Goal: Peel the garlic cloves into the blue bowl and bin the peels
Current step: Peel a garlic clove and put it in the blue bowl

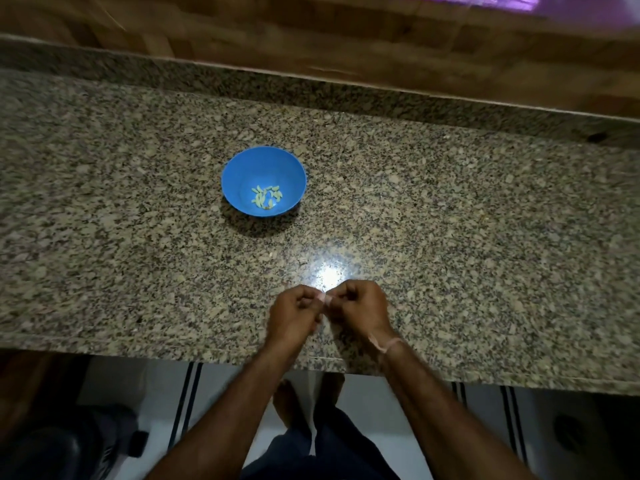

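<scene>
A blue bowl [242, 168] stands on the granite counter [450, 220], left of centre, with several peeled pale garlic cloves [266, 196] at its bottom. Near the counter's front edge my left hand [292, 315] and my right hand [360, 308] meet, fingers curled. Between their fingertips they pinch a small pale garlic clove [325, 298], mostly hidden by the fingers. The hands are well in front of the bowl and a little to its right.
A wooden wall panel [311, 36] runs behind the counter's raised back edge. Below the front edge is a white floor with dark stripes, my feet, and a dark bin-like object [69, 445] at the lower left. A glare spot lies just beyond the hands.
</scene>
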Tool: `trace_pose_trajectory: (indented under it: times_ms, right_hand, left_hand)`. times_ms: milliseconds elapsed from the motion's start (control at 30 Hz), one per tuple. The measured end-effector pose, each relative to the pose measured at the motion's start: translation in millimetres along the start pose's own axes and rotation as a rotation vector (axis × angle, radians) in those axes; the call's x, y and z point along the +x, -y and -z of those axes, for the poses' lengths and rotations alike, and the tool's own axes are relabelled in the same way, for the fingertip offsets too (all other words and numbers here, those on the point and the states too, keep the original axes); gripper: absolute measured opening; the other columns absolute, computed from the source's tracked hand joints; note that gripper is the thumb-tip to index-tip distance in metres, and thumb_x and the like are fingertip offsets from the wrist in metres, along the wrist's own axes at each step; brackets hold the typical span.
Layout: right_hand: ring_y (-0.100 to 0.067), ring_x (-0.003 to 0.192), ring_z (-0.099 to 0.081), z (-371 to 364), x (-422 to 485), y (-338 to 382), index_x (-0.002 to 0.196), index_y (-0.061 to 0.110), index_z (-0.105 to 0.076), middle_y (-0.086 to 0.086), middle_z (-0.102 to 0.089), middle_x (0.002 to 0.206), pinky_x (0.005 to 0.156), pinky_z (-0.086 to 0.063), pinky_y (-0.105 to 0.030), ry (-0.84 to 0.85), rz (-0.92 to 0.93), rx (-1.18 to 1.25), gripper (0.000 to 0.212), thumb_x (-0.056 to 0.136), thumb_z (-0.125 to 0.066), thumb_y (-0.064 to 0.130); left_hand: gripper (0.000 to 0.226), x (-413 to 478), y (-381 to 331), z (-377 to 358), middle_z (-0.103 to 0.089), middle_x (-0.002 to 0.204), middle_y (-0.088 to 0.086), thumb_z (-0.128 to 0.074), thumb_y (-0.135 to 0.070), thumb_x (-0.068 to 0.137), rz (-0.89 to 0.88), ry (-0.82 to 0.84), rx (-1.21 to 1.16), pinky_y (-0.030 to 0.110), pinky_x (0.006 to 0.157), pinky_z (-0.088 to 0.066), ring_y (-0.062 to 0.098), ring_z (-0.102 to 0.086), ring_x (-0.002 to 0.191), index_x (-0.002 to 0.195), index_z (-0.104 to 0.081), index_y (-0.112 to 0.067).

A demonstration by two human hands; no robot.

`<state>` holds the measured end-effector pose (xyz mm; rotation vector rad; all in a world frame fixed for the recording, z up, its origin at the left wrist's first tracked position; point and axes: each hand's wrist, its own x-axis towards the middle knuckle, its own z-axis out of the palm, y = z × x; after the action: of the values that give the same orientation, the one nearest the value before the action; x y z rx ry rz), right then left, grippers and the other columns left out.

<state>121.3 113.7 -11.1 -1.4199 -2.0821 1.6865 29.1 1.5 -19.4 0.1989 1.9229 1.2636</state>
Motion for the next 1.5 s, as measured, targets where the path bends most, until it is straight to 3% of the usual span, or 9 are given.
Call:
trace_pose_trajectory:
  times_ms: [100, 267, 433, 600, 700, 867, 1167, 1367, 1500]
  right_hand:
    - [-0.04, 0.084, -0.077, -5.7, -12.3, 0.2, 0.09, 0.004, -0.08, -0.015, -0.079, 0.085, 0.082, -0.064, -0.054, 0.065, -0.014, 0.3, 0.002, 0.088, -0.08, 0.003]
    - [-0.039, 0.085, -0.077, -3.6, -15.2, -1.8, 0.092, 0.004, -0.08, -0.017, -0.079, 0.087, 0.081, -0.064, -0.05, 0.012, 0.015, 0.384, 0.005, 0.087, -0.08, 0.003]
    - [-0.042, 0.077, -0.072, -2.2, -9.7, -4.9, 0.095, -0.01, -0.071, -0.037, -0.071, 0.085, 0.077, -0.06, -0.052, 0.041, -0.114, 0.582, 0.012, 0.089, -0.077, -0.002]
    - [-0.016, 0.067, -0.068, 4.3, -2.9, -5.5, 0.078, 0.004, -0.069, -0.011, -0.072, 0.072, 0.061, -0.053, -0.024, -0.1, 0.101, 0.181, 0.012, 0.087, -0.075, -0.002]
    - [-0.008, 0.065, -0.055, 6.6, 0.4, -5.0, 0.071, 0.019, -0.058, 0.004, -0.06, 0.068, 0.057, -0.039, -0.022, -0.128, 0.223, -0.081, 0.022, 0.079, -0.061, -0.002]
    - [-0.014, 0.065, -0.069, 15.4, 9.2, -8.1, 0.08, -0.002, -0.067, -0.01, -0.071, 0.073, 0.06, -0.055, -0.028, -0.036, -0.004, 0.317, 0.011, 0.09, -0.07, -0.006]
    - [-0.003, 0.064, -0.054, 23.8, 22.5, -17.9, 0.079, 0.02, -0.061, 0.011, -0.058, 0.068, 0.058, -0.037, -0.019, 0.001, 0.381, -0.071, 0.025, 0.089, -0.061, -0.003]
    - [-0.003, 0.066, -0.059, 23.3, 22.9, -14.2, 0.076, 0.014, -0.066, 0.001, -0.067, 0.071, 0.059, -0.044, -0.017, 0.019, 0.286, 0.097, 0.02, 0.094, -0.075, 0.013]
    - [-0.009, 0.07, -0.046, 25.9, 20.6, -20.3, 0.079, 0.023, -0.051, 0.009, -0.049, 0.073, 0.061, -0.033, -0.026, 0.031, 0.5, -0.184, 0.027, 0.102, -0.064, 0.016]
  left_hand:
    - [0.008, -2.6, -6.8, 6.3, -0.072, 0.072, 0.013, -0.074, -0.009, 0.093, 0.132, 0.024, -0.275, 0.033, 0.063, -0.054, 0.018, -0.065, 0.06, 0.09, -0.07, -0.004]
    - [0.011, 1.1, -13.7, 3.2, -0.071, 0.072, 0.015, -0.069, 0.0, 0.095, 0.183, 0.086, -0.295, 0.032, 0.065, -0.054, 0.018, -0.063, 0.06, 0.086, -0.071, -0.006]
    - [0.014, 4.8, -20.4, -7.4, -0.069, 0.065, 0.016, -0.068, 0.002, 0.093, -0.009, 0.004, -0.115, 0.038, 0.059, -0.054, 0.024, -0.062, 0.057, 0.081, -0.068, -0.005]
    - [0.01, 10.3, -18.4, -17.8, -0.072, 0.074, 0.023, -0.068, 0.002, 0.095, 0.07, 0.052, -0.201, 0.033, 0.064, -0.056, 0.025, -0.066, 0.064, 0.085, -0.069, -0.001]
    - [0.01, 14.9, -18.8, -23.8, -0.072, 0.081, 0.026, -0.069, 0.003, 0.094, 0.141, 0.047, -0.282, 0.029, 0.063, -0.057, 0.024, -0.067, 0.066, 0.084, -0.068, -0.001]
    - [0.012, 19.3, -22.2, -32.7, -0.07, 0.072, 0.021, -0.07, 0.005, 0.092, 0.102, 0.003, -0.251, 0.026, 0.056, -0.056, 0.022, -0.064, 0.061, 0.081, -0.066, 0.0]
    - [0.016, 18.6, -21.6, -41.9, -0.074, 0.071, 0.016, -0.067, -0.002, 0.097, 0.164, -0.081, -0.191, 0.026, 0.052, -0.05, 0.016, -0.065, 0.056, 0.082, -0.071, -0.002]
    - [0.015, 13.7, -26.7, -39.3, -0.076, 0.074, 0.0, -0.072, -0.006, 0.092, -0.124, -0.175, 0.09, 0.03, 0.068, -0.059, 0.013, -0.073, 0.072, 0.079, -0.076, -0.011]
    - [0.014, 9.9, -16.9, -40.2, -0.075, 0.076, -0.006, -0.073, -0.018, 0.093, -0.152, -0.193, 0.203, 0.029, 0.068, -0.057, 0.009, -0.07, 0.073, 0.079, -0.073, -0.019]
